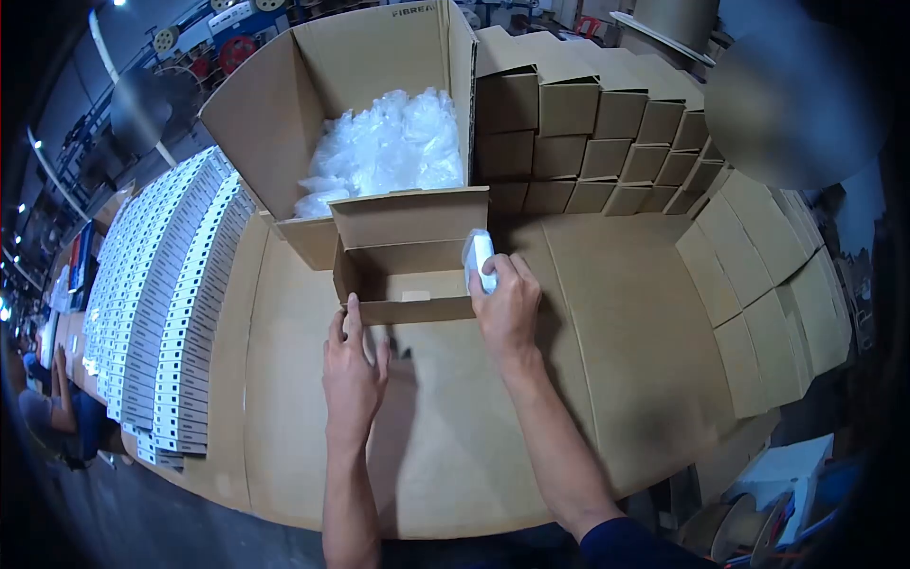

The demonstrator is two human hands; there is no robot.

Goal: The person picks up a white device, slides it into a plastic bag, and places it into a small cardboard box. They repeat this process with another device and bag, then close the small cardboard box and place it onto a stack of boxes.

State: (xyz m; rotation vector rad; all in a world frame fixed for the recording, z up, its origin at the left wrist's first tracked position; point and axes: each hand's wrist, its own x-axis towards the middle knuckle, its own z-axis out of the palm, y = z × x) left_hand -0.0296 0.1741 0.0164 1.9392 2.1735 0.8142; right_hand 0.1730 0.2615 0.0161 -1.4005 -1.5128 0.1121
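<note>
An open brown cardboard box [412,311] stands on the table in front of me, its lid flap raised at the back. My right hand [510,305] grips a small white item in clear plastic [481,256] at the box's right end. What kind of item it is, I cannot make out, and my fingers hide part of it. My left hand [354,365] is at the left of the box's front wall, its index fingertip touching the wall. The fingers of that hand are apart and hold nothing.
Behind is a large open carton [379,47] with a heap of clear plastic bags [393,142]. Brown boxes [569,109] are stacked at the back right, more cartons [777,275] at the right. Rows of white labelled boxes [156,303] line the left; another person [62,408] is beyond.
</note>
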